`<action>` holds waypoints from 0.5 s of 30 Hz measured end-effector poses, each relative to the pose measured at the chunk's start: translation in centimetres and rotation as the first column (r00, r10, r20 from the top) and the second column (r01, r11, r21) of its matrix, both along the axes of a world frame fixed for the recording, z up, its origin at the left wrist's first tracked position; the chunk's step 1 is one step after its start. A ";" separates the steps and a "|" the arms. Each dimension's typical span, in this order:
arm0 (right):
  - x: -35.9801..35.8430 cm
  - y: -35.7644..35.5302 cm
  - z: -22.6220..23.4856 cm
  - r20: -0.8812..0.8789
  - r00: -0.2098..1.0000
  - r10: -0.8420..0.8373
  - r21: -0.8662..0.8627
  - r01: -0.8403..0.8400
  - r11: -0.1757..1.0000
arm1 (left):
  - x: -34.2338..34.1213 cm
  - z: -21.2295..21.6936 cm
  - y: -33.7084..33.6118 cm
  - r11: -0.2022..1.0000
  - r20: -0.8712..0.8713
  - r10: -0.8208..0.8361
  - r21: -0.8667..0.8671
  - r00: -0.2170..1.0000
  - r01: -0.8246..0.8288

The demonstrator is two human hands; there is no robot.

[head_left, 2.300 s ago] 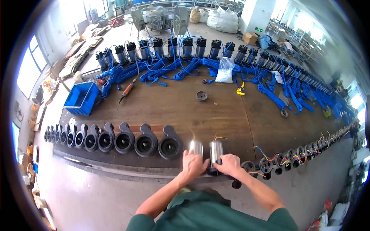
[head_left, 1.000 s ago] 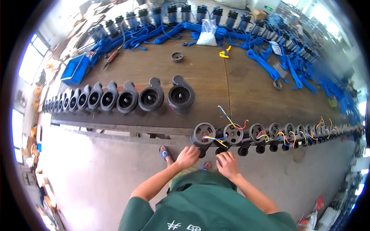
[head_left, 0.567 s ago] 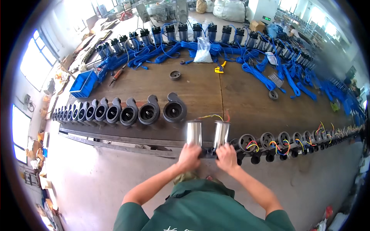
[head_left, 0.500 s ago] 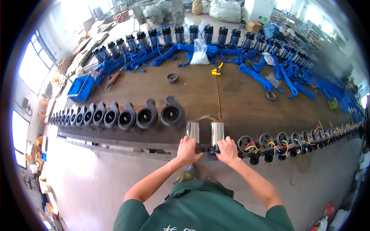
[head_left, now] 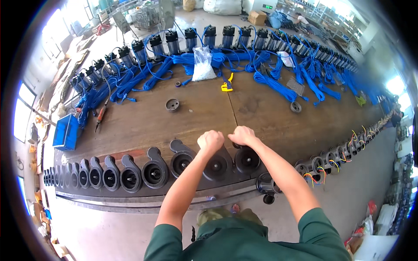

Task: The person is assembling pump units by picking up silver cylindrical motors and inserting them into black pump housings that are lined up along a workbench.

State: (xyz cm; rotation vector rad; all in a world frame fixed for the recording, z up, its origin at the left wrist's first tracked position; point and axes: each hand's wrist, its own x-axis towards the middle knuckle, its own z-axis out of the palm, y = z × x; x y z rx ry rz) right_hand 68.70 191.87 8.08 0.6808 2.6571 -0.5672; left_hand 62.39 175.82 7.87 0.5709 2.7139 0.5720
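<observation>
My left hand [head_left: 211,141] is closed at the top of a black pump housing [head_left: 217,166], whose round face with a small central shaft is turned toward me. Beside it, my right hand [head_left: 244,135] is closed at the top of a second black pump housing [head_left: 247,161]. Both housings stand side by side near the table's front edge, and my hands hide their upper parts. Left of them a row of similar black housings [head_left: 154,172] curves away along the edge.
Right of my hands runs a row of motor bodies [head_left: 319,164] with coloured wires. Far back stand several finished pumps [head_left: 190,40] with blue cable coils [head_left: 274,85]. A yellow tool [head_left: 227,83], a bag of white pieces [head_left: 203,65], a blue bin [head_left: 66,132] and a loose black ring [head_left: 172,105] lie on the table [head_left: 143,117].
Both hands have moved forward over the table. The silver cylinders they held upright no longer show; two black housings with round faces toward me stand under the hands. My view has shifted too.
</observation>
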 end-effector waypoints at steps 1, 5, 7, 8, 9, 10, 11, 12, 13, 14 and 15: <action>-0.9 0.5 -0.1 0.063 0.998 0.005 -0.010 -0.005 1.000 | -0.5 -0.3 0.4 1.000 0.031 -0.028 -0.003 0.999 0.028; -1.8 0.3 -0.3 0.080 0.994 -0.071 -0.041 0.074 0.996 | -1.3 -1.3 0.0 0.998 0.075 0.064 -0.025 0.995 -0.062; -1.3 -0.6 0.1 0.051 0.997 -0.058 -0.030 0.059 0.998 | -1.0 -1.0 -0.3 0.997 0.070 0.069 -0.024 0.995 -0.067; -1.3 -0.6 0.3 0.024 0.999 -0.045 -0.021 0.045 0.999 | -1.2 -1.0 -0.7 0.996 0.058 0.086 0.004 0.995 -0.087; -1.1 -0.3 0.3 0.002 0.997 -0.075 -0.007 0.075 0.997 | -1.2 -0.8 -1.1 0.991 0.048 0.127 0.031 0.991 -0.128; -0.8 -0.1 0.4 -0.021 0.994 -0.103 0.006 0.103 0.995 | -1.6 -1.0 -1.4 0.995 0.036 0.094 0.018 0.995 -0.095; -0.3 -0.2 0.4 -0.040 0.990 -0.132 0.008 0.132 0.991 | -1.5 -0.3 -1.9 0.998 0.027 0.061 -0.007 0.998 -0.061; 0.1 0.4 0.6 -0.015 0.989 -0.147 -0.012 0.147 0.989 | -0.5 0.3 -2.2 0.990 -0.146 0.031 0.138 0.989 -0.011; 0.5 0.8 0.8 -0.078 0.986 -0.149 -0.046 0.145 0.988 | 0.9 0.8 -2.5 0.961 -0.316 0.025 0.269 0.948 0.064; 1.9 1.7 0.6 -0.217 0.972 -0.093 -0.031 0.089 0.996 | 2.6 2.4 -2.7 0.908 -0.478 0.030 0.380 0.878 0.176; 3.0 2.7 0.3 -0.355 0.934 -0.034 -0.007 0.034 0.999 | 4.5 3.5 -3.6 0.855 -0.517 0.043 0.462 0.855 0.236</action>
